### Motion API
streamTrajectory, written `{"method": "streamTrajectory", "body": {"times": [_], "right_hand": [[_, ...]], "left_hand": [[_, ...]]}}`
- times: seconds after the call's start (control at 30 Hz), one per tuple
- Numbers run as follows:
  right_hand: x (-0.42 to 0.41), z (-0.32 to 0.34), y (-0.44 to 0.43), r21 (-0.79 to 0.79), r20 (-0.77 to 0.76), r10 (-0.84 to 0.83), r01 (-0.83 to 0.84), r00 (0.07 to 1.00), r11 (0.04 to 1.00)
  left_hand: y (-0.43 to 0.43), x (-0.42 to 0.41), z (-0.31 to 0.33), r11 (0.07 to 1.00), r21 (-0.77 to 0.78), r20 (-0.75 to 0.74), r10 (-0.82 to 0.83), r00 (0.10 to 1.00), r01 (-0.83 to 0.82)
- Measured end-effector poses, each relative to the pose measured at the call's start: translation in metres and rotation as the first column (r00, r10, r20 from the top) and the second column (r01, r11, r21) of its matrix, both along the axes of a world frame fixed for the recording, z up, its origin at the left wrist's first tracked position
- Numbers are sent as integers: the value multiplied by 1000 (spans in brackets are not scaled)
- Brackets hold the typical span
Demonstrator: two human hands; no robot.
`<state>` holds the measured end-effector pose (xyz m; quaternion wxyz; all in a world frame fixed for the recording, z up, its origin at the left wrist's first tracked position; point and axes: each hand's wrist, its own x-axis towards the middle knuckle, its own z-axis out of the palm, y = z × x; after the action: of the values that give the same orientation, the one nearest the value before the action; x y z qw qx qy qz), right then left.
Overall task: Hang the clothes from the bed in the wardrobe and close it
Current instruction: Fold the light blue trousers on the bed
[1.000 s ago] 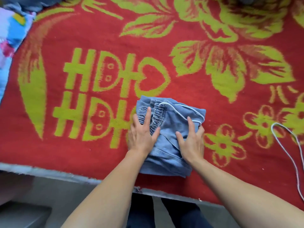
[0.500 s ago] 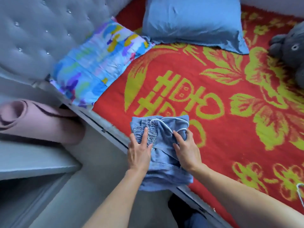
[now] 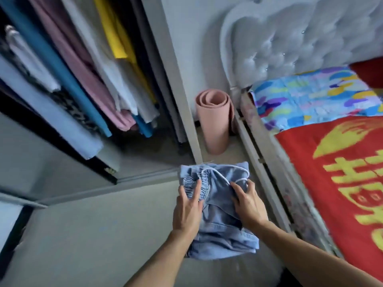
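Far left, the wardrobe (image 3: 179, 104) stands open, its upright side panel running down to the floor (image 3: 93, 235). Inside hang the clothes (image 3: 87, 79), packed close. By colour six can be counted: pale blue, white, teal, pink, a second white and yellow. Motion blur makes the count uncertain. Their hems stop short of the wardrobe base, leaving a dark gap beneath.

The grey floor forms one open strip between the wardrobe front and the bed frame (image 3: 267, 183), narrowing towards the far end.

One rolled pink mat (image 3: 215, 129) stands upright in that narrow end, between the wardrobe side panel and the bed frame, near both.

One folded denim garment (image 3: 223, 222) is held in the air above the floor strip, off the bed and just short of the wardrobe's lower corner. One white drawstring (image 3: 226, 176) loops across its top.

Two hands carry it. The left hand (image 3: 187, 210) grasps the left side, fingers spread over the gathered waistband, thumb hidden. The right hand (image 3: 248, 204) grasps the right side, fingers curled into the cloth beside the drawstring.

To the right: one grey tufted headboard (image 3: 290, 42), one multicoloured pillow (image 3: 315, 98) against it, and one red blanket (image 3: 306, 162) with yellow figures, reaching the bed's near edge.
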<state>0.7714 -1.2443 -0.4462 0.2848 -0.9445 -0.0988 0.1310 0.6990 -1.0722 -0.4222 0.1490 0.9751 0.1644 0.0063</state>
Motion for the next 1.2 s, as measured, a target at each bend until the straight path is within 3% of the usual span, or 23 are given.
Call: {"method": "streamTrajectory", "body": {"times": [0.27,0.4,0.53,0.7,0.9,1.07,1.2], "right_hand": [[-38,8,195,-83,-25,326,-327,945,942],[-28,-8,269,-95,-46,407,-410,912,907],[0,-41,340,-109,-90,448,-456,890,883],[48,-87,428,-147,-160,458,-480,875,865],[92,-139,513,-179,-176,453,-481,874,858],[108,-193,572,-222,-217,358,-403,908,888],[118,-265,621,-232,-202,254,-298,946,926]], "left_hand": [[171,-85,10,962,18,-78,272,959,-272],[238,-89,-13,945,-19,-20,327,945,-328],[308,-62,-42,933,-26,-119,352,928,-358],[398,-8,-86,931,-24,-231,348,908,-363],[483,34,-143,918,-101,-248,349,904,-383],[548,56,-205,926,-176,-243,289,926,-335],[607,81,-281,967,-133,-226,183,957,-216]]}}
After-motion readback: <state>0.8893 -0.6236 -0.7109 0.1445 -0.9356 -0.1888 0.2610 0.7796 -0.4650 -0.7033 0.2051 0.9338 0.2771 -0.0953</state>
